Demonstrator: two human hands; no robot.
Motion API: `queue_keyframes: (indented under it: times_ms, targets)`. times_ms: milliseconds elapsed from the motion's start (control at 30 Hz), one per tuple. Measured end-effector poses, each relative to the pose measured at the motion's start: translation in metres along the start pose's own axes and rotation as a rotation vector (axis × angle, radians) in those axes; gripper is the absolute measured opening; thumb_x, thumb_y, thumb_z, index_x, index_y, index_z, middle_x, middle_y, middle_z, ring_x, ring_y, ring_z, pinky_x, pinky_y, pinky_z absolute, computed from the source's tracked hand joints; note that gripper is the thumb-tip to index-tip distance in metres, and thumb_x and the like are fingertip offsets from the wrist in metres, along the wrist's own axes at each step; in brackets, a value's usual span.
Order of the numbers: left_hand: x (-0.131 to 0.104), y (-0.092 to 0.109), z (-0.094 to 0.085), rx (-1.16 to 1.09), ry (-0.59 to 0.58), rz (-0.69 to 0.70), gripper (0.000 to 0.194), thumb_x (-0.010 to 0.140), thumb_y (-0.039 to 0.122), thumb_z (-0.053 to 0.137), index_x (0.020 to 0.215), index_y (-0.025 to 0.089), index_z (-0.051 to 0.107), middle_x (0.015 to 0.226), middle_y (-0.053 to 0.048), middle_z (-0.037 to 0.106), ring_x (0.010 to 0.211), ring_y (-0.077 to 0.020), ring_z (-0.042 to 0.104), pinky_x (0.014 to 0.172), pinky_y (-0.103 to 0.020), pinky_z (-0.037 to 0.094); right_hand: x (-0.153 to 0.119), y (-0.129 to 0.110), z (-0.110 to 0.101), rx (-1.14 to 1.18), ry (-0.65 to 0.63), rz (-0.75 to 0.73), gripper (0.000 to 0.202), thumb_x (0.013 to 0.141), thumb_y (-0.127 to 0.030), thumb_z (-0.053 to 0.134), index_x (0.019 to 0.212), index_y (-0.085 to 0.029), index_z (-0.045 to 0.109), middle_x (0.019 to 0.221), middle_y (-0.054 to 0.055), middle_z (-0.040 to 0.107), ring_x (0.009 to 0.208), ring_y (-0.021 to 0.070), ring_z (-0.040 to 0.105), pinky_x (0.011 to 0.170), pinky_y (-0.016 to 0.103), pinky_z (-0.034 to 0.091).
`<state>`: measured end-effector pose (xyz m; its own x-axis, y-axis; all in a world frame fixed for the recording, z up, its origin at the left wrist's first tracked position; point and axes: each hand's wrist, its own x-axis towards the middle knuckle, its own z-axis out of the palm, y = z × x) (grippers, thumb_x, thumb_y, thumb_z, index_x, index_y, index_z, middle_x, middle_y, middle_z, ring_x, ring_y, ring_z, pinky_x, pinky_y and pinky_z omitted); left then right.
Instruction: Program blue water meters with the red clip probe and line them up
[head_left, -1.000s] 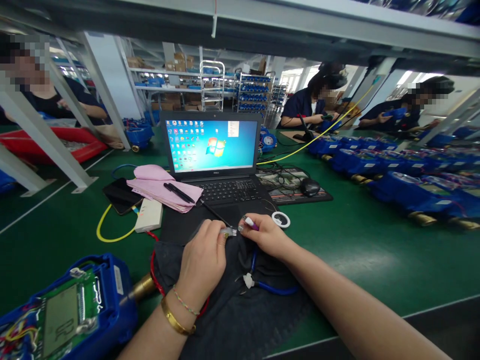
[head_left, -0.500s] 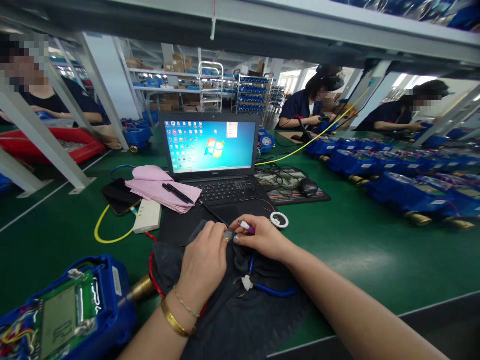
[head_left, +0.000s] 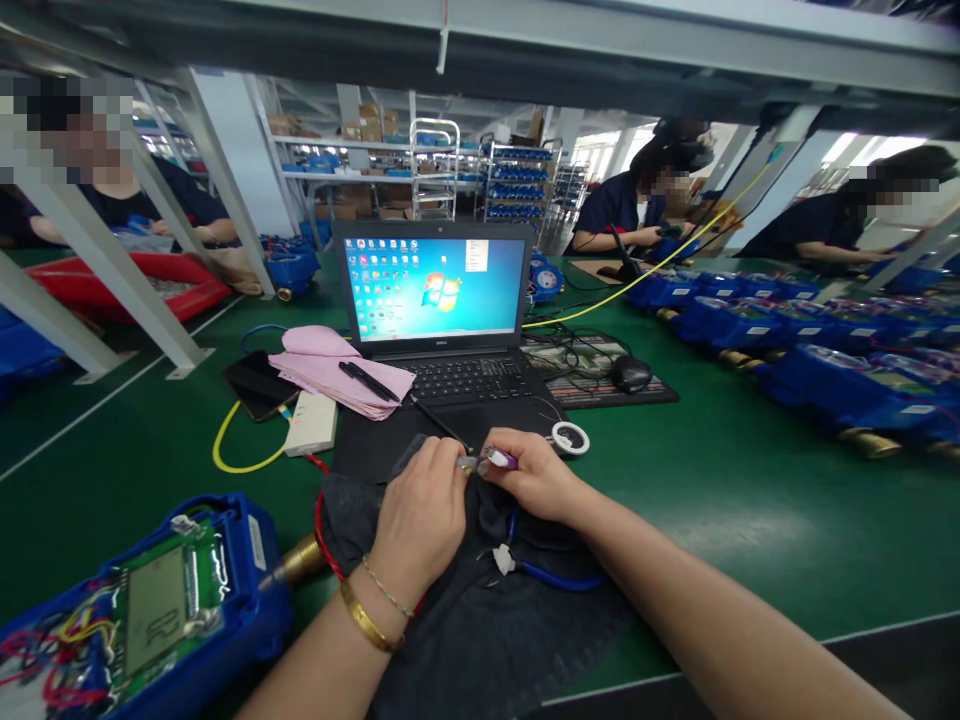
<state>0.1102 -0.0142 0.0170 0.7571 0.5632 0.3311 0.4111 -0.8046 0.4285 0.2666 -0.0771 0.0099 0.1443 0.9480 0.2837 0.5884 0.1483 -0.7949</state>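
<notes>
In the middle, at the front edge of the laptop (head_left: 375,445), my two hands meet at the fingertips. My right hand (head_left: 529,475) is closed around a small purple lighter (head_left: 501,458), its silvery-white end pointing left. My left hand (head_left: 424,510) pinches something small and greyish, mostly hidden by the fingers. A thin black rod or cable (head_left: 442,420) slants from the keyboard down to the fingertips. Below them lies a dark grey cloth (head_left: 480,640) bearing blue-handled cutting pliers (head_left: 504,560) with open jaws. A red wire (head_left: 321,520) runs beneath my left wrist.
At front left sits an opened blue meter (head_left: 255,590) with a display and brass fitting. Pink papers with pens (head_left: 315,375), a phone (head_left: 259,385) and a white box (head_left: 311,425) lie left of the laptop. A white ring (head_left: 570,438), mouse (head_left: 631,373) and blue meters (head_left: 825,385) are right. Co-workers sit beyond.
The view has swung slightly left, so everything sits further right. My right fingers have drawn closer around the lighter, its end now near my left fingertips.
</notes>
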Motion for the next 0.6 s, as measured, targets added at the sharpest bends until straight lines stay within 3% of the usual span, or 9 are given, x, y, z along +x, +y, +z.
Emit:
queue_keyframes:
  times_ms: [200, 367, 433, 500, 600]
  targets:
    - [0.001, -0.004, 0.000, 0.025, 0.095, -0.002, 0.015, 0.093, 0.017, 0.033, 0.086, 0.021, 0.046, 0.083, -0.002, 0.050, 0.078, -0.0192, 0.053, 0.065, -0.030, 0.038, 0.002, 0.003, -0.001, -0.020, 0.011, -0.003, 0.017, 0.072, -0.010, 0.054, 0.060, -0.018, 0.044, 0.062, -0.003, 0.044, 0.061, 0.0126, 0.043, 0.058, 0.024, 0.031]
    - [0.004, -0.011, -0.008, 0.076, 0.425, -0.091, 0.015, 0.093, 0.019, 0.032, 0.092, 0.019, 0.047, 0.087, -0.005, 0.054, 0.081, -0.0208, 0.056, 0.067, -0.030, 0.042, 0.003, 0.010, -0.003, -0.072, 0.063, 0.014, 0.014, 0.074, -0.010, 0.053, 0.064, -0.017, 0.050, 0.066, 0.000, 0.050, 0.064, 0.0151, 0.049, 0.061, 0.027, 0.035]
    - [0.004, -0.008, -0.008, 0.079, 0.418, -0.044, 0.016, 0.094, 0.021, 0.031, 0.093, 0.020, 0.047, 0.084, -0.004, 0.056, 0.077, -0.0199, 0.058, 0.064, -0.029, 0.042, 0.002, 0.008, 0.000, -0.110, 0.069, 0.008, 0.012, 0.072, -0.006, 0.053, 0.072, -0.017, 0.058, 0.074, 0.003, 0.057, 0.073, 0.0178, 0.054, 0.068, 0.029, 0.040]
    - [0.003, -0.003, -0.008, 0.080, 0.397, 0.018, 0.018, 0.095, 0.024, 0.030, 0.093, 0.021, 0.047, 0.082, -0.002, 0.057, 0.073, -0.0185, 0.060, 0.060, -0.027, 0.043, 0.001, 0.004, 0.004, -0.163, 0.075, 0.014, 0.026, 0.068, -0.004, 0.054, 0.089, -0.016, 0.063, 0.085, 0.005, 0.061, 0.083, 0.0204, 0.057, 0.077, 0.032, 0.043]
    - [0.001, -0.003, -0.005, 0.096, 0.402, 0.038, 0.018, 0.095, 0.031, 0.032, 0.093, 0.022, 0.048, 0.079, 0.000, 0.060, 0.067, -0.0169, 0.062, 0.053, -0.025, 0.043, 0.002, -0.003, 0.006, -0.249, 0.129, 0.079, 0.048, 0.065, -0.012, 0.062, 0.113, -0.014, 0.059, 0.094, 0.008, 0.061, 0.086, 0.0226, 0.059, 0.081, 0.036, 0.048]
